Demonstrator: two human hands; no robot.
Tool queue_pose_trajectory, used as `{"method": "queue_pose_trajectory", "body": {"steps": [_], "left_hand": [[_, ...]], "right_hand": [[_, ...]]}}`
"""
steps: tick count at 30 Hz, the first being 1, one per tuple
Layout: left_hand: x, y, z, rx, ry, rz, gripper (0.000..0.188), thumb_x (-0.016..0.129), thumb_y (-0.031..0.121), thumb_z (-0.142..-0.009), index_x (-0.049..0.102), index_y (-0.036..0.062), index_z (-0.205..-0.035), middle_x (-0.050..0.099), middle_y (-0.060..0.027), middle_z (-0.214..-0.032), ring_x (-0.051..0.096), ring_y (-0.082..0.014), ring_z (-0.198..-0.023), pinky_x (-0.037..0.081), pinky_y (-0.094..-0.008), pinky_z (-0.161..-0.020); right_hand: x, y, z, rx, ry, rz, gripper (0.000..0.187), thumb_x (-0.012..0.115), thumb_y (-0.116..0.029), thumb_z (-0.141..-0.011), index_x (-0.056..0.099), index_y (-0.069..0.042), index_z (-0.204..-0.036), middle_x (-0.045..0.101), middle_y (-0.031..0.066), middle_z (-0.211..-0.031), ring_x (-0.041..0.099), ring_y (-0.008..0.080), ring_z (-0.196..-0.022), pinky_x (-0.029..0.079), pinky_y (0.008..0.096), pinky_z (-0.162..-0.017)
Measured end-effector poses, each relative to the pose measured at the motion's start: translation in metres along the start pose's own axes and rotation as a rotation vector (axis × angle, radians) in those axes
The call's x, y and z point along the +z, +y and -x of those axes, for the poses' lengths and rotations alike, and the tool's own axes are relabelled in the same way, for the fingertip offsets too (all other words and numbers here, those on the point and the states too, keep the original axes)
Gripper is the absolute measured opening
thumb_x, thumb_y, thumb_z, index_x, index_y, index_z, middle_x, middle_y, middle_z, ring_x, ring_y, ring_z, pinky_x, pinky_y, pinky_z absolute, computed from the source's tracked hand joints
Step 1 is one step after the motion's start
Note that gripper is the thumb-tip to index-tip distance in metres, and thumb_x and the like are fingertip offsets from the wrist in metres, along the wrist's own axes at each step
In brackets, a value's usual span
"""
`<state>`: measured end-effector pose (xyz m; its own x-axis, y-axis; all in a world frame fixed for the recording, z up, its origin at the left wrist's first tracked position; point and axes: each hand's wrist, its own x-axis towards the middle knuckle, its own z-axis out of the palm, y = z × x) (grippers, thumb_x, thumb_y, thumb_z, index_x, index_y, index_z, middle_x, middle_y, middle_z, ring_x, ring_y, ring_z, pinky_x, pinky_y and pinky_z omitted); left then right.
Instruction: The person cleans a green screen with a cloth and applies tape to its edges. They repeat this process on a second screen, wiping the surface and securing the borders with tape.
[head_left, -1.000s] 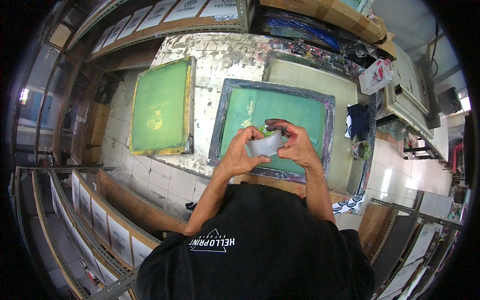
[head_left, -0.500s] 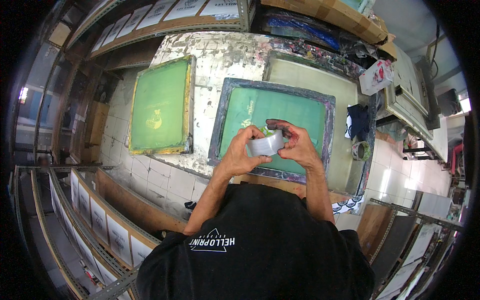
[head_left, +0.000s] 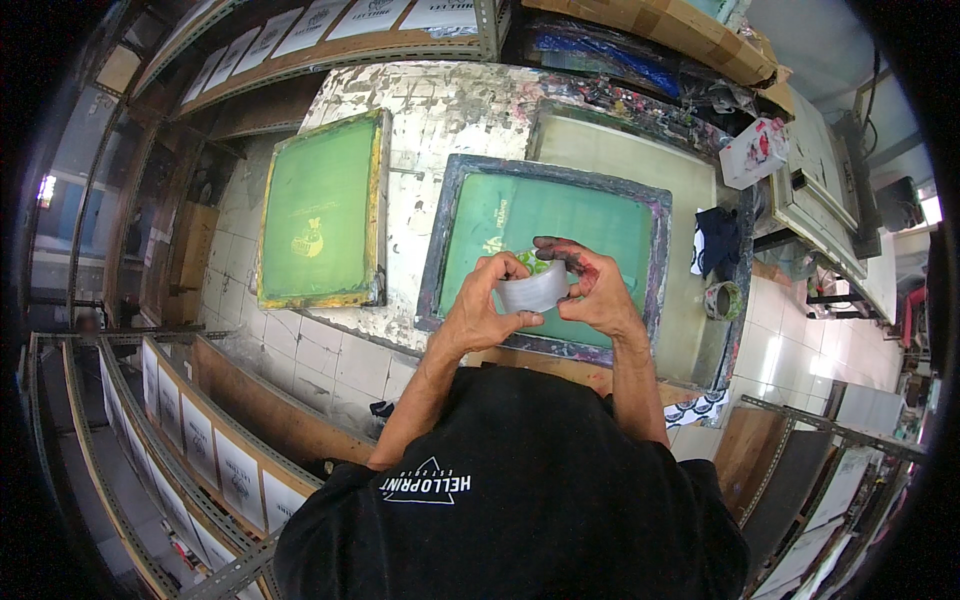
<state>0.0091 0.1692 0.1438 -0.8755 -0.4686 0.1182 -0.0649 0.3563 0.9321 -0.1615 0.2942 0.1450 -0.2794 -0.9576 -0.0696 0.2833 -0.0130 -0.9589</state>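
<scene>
Between my two hands is a roll of clear tape (head_left: 533, 290) with a green-patterned core. My left hand (head_left: 488, 302) grips its left side, fingers over the rim and thumb below. My right hand (head_left: 597, 290), its fingers stained dark and red, holds the right side. The roll is above a dark-framed printing screen (head_left: 570, 210) with teal mesh and a pale design. Left of it rests a yellow-framed screen (head_left: 325, 205) with green mesh. A larger pale-meshed screen (head_left: 620, 150) lies partly under the teal one.
The screens lie on a paint-spattered table (head_left: 400, 150). A second tape roll (head_left: 721, 301), a dark cloth (head_left: 715, 240) and a stained white container (head_left: 753, 153) are at its right. Metal-framed shelving (head_left: 200, 420) stands at the left, with another rack (head_left: 820, 480) at the lower right.
The tape roll has turned very slightly between my fingers. Both hands stay in nearly the same place, and everything on the table is unmoved.
</scene>
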Motion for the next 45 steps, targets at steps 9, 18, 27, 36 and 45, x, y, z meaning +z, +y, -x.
{"method": "queue_pose_trajectory", "body": {"steps": [9,18,27,36,45], "left_hand": [[-0.001,0.000,0.000,-0.002,-0.003,0.013,0.056,0.091,0.018,-0.059,0.054,0.0062,-0.100,0.056,-0.0042,-0.098,0.054,-0.0170,-0.096,0.042,-0.0327,-0.087],[0.000,0.006,-0.001,-0.048,0.029,0.108,0.054,0.089,0.011,-0.058,0.055,0.0051,-0.099,0.057,-0.0068,-0.096,0.053,-0.0210,-0.095,0.042,-0.0346,-0.086],[0.001,0.009,-0.001,-0.006,0.003,0.031,0.055,0.089,0.013,-0.061,0.053,0.0060,-0.102,0.056,-0.0037,-0.097,0.054,-0.0148,-0.095,0.041,-0.0314,-0.087],[0.003,0.006,0.000,-0.002,-0.015,0.009,0.054,0.089,0.012,-0.061,0.054,0.0055,-0.102,0.057,-0.0058,-0.098,0.054,-0.0174,-0.095,0.042,-0.0330,-0.087],[0.006,0.010,-0.001,-0.005,0.025,-0.044,0.052,0.089,0.017,-0.061,0.056,0.0052,-0.099,0.057,-0.0076,-0.098,0.053,-0.0210,-0.094,0.042,-0.0350,-0.085]], "right_hand": [[0.002,-0.003,0.001,0.004,0.008,0.003,0.067,0.062,0.012,-0.061,0.055,0.004,-0.127,0.051,0.0098,-0.138,0.052,0.0141,-0.118,0.054,0.0207,-0.071],[-0.002,-0.002,0.005,-0.065,-0.033,-0.077,0.079,0.074,0.011,-0.062,0.049,0.002,-0.136,0.049,0.0087,-0.141,0.051,0.0154,-0.120,0.053,0.0263,-0.087],[-0.011,0.002,0.004,-0.032,-0.090,-0.134,0.079,0.076,0.014,-0.066,0.044,0.005,-0.138,0.038,0.0150,-0.149,0.046,0.0205,-0.129,0.053,0.0297,-0.093],[-0.017,-0.003,0.005,-0.033,-0.122,-0.040,0.076,0.071,0.017,-0.067,0.046,0.005,-0.137,0.040,0.0158,-0.148,0.047,0.0210,-0.128,0.055,0.0282,-0.087],[0.001,-0.003,0.004,-0.052,0.045,0.064,0.065,0.067,0.008,-0.061,0.055,0.005,-0.125,0.052,0.0120,-0.137,0.053,0.0176,-0.118,0.055,0.0286,-0.085]]}}
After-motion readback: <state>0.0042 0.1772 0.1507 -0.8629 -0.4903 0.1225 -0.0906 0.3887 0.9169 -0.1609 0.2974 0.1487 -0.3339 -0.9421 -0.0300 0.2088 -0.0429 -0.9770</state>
